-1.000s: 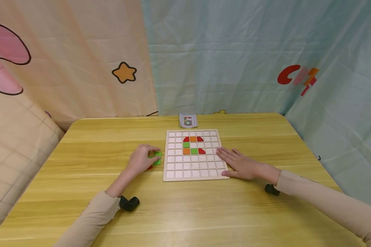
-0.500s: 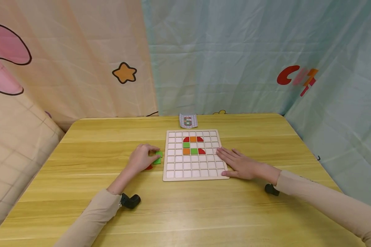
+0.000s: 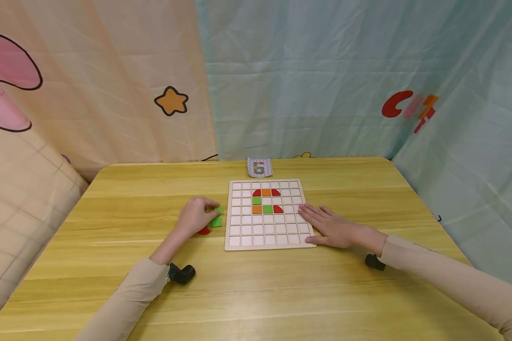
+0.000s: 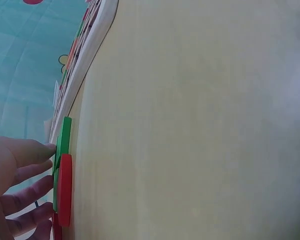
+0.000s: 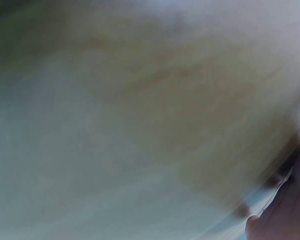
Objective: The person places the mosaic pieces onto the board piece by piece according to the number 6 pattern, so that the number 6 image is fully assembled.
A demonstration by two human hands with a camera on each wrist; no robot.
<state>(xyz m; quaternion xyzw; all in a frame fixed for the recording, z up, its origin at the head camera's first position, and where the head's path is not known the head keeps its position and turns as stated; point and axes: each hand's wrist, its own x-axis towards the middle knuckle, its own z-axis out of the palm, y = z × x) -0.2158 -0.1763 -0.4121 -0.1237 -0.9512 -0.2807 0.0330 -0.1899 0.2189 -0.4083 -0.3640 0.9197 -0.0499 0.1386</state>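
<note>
Beside the board's left edge, my left hand [image 3: 195,217] pinches a green tile [image 3: 219,210] between thumb and fingertips. A second green tile [image 3: 216,221] lies just below it, and a red piece [image 3: 203,231] with a curved edge shows near the palm. In the left wrist view, the thumb touches a green tile [image 4: 64,136], with a red piece [image 4: 64,190] in front. My right hand [image 3: 333,229] rests flat with spread fingers on the right edge of the white grid board [image 3: 247,241]. Red, orange and green tiles, such as an orange tile [image 3: 266,192], sit in its cells.
A small paper card [image 3: 259,167] with a coloured figure on a grid lies behind the board. The wooden table [image 3: 256,293] extends around it. Printed curtains [image 3: 324,94] hang at the back and sides. A dark device [image 3: 182,273] is on the left wrist.
My left fingers have shifted slightly with the upper green tile, which now stands more apart from the lower one. More of the red piece shows. My right hand has stayed put.
</note>
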